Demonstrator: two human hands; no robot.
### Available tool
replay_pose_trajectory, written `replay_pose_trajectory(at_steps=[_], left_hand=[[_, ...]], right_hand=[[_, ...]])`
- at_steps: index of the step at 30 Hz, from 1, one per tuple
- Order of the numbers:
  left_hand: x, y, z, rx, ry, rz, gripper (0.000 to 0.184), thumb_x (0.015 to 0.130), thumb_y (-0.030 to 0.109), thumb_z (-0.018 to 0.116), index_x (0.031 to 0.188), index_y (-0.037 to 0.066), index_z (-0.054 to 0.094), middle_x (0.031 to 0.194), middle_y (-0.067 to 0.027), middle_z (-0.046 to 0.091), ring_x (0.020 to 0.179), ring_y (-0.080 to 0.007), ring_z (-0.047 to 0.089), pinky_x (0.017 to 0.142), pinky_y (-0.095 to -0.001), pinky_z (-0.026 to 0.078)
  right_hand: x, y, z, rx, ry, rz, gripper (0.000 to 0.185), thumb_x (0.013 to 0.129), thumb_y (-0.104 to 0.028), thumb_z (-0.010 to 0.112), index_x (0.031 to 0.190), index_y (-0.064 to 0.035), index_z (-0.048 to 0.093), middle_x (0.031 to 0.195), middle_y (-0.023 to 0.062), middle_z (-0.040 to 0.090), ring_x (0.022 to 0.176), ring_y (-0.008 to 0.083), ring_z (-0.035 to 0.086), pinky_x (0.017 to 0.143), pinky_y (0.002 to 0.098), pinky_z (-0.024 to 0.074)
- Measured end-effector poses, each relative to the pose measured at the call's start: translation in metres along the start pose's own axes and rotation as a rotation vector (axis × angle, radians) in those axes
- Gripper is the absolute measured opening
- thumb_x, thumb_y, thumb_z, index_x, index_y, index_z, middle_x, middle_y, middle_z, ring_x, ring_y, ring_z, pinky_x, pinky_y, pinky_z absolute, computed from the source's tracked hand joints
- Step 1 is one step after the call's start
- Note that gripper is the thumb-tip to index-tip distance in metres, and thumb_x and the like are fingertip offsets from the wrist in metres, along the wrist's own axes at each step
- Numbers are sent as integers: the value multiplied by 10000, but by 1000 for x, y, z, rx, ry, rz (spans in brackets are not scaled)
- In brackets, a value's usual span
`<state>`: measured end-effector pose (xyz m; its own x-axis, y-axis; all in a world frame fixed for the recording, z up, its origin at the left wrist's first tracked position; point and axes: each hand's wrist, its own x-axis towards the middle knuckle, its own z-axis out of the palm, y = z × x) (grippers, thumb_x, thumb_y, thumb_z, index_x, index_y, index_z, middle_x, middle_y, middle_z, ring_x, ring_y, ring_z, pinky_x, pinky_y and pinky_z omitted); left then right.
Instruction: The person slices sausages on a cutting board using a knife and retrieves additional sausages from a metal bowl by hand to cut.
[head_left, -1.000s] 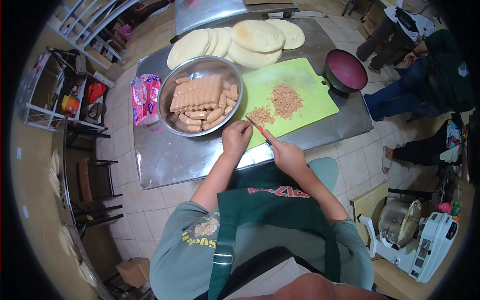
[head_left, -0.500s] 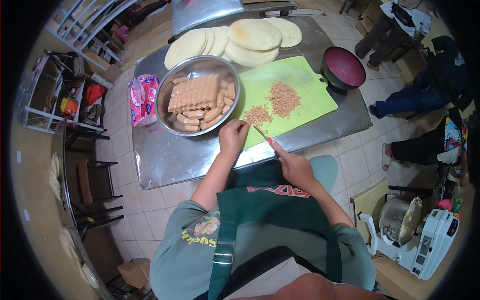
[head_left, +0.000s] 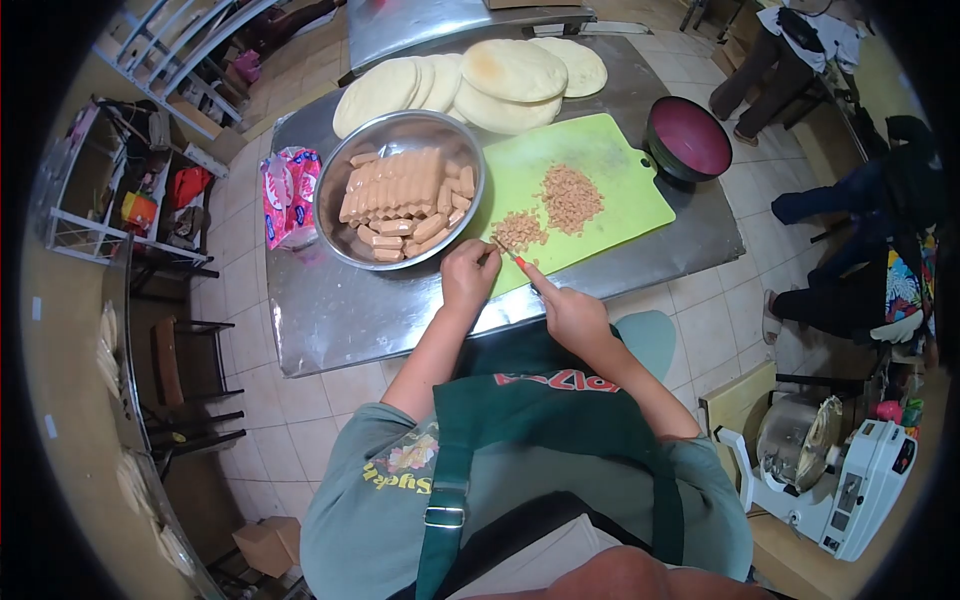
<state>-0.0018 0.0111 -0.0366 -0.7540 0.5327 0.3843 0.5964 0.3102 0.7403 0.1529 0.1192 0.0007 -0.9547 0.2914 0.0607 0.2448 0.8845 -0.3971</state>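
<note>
Knife (head_left: pixel 511 254) is gripped in right hand (head_left: pixel 577 318); whether curled left hand (head_left: pixel 470 275) holds anything is hidden.

Metal bowl (head_left: pixel 330 215) blocking leftward passage.

Contents of the left hand (head_left: pixel 469 272) (if any) hidden; far table (head_left: pixel 420 24) cut off at the top.

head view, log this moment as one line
right hand: holding knife; left hand: beside blade; green board: two piles of chopped pieces; metal bowl: sausages
</note>
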Motion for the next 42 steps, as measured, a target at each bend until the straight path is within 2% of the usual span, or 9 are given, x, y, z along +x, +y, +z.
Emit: replay_pose_trajectory(at_steps=[4, 13, 19, 22, 27, 34, 36, 40, 42], left_hand=[[0, -1, 0, 44, 3, -25, 130, 725, 117, 673, 737, -12, 656, 717, -152, 624, 653, -295, 607, 615, -344, 474], [-2, -5, 0, 26, 0, -54, 143, 716, 124, 684, 739, -16, 668, 693, -151, 621, 632, -270, 613, 597, -333, 472], [-1, 0, -2, 27, -1, -60, 135, 717, 116, 678, 743, -16, 669, 689, -143, 619, 624, -268, 612, 589, -330, 474], [-2, 0, -1, 16, 12, -52, 95, 719, 102, 657, 730, 8, 671, 705, -137, 616, 630, -303, 610, 593, -366, 484], [-1, -1, 0, 35, 5, -34, 108, 721, 103, 661, 720, -5, 661, 694, -139, 616, 626, -291, 608, 593, -352, 481], [-2, 2, -10, 13, -74, -26, 110, 736, 96, 662, 763, -10, 672, 737, -148, 624, 658, -288, 609, 602, -341, 476], [-4, 1, -11, 31, -78, -11, 106, 739, 90, 660, 775, -9, 675, 748, -148, 625, 671, -289, 608, 612, -342, 475], [-7, -2, -10, 58, -53, 10, 95, 750, 77, 651, 787, -7, 676, 759, -144, 627, 694, -288, 603, 636, -346, 472], [-7, -3, -10, 55, -54, -3, 96, 751, 81, 651, 783, -7, 675, 758, -143, 628, 694, -287, 603, 637, -347, 472]], right_hand=[[-19, 0, -7, 8, -38, 39, 667, 765, -41, 518, 1381, -255, 377, 562, 133, 560, 488, 310, 565, 469, 430, 451], [-23, 5, -10, 129, 149, -40, 570, 830, -99, 525, 1369, -235, 395, 573, 131, 553, 493, 319, 553, 468, 432, 440], [9, -3, 5, 65, 58, -5, 576, 820, -110, 516, 1371, -229, 396, 557, 144, 555, 472, 313, 560, 452, 424, 451], [14, -5, 9, 25, 1, 2, 631, 782, -73, 512, 1379, -232, 385, 556, 143, 558, 478, 307, 568, 451, 418, 453], [2, -8, 0, -26, -91, 34, 699, 752, -39, 513, 1399, -241, 344, 576, 131, 559, 501, 298, 571, 480, 407, 462], [-34, 5, -13, 107, -67, 50, 638, 793, -61, 511, 1387, -235, 357, 611, 143, 565, 567, 338, 574, 530, 441, 458], [-32, 6, -16, 186, -45, 47, 564, 853, -91, 518, 1381, -227, 374, 634, 152, 581, 584, 343, 578, 542, 443, 445], [-17, -2, -13, 199, 35, 25, 617, 805, -64, 508, 1380, -237, 366, 617, 153, 575, 560, 351, 578, 528, 459, 461], [-8, -5, -7, 94, -42, 42, 625, 795, -58, 511, 1379, -229, 370, 608, 155, 574, 535, 348, 578, 501, 457, 461]])
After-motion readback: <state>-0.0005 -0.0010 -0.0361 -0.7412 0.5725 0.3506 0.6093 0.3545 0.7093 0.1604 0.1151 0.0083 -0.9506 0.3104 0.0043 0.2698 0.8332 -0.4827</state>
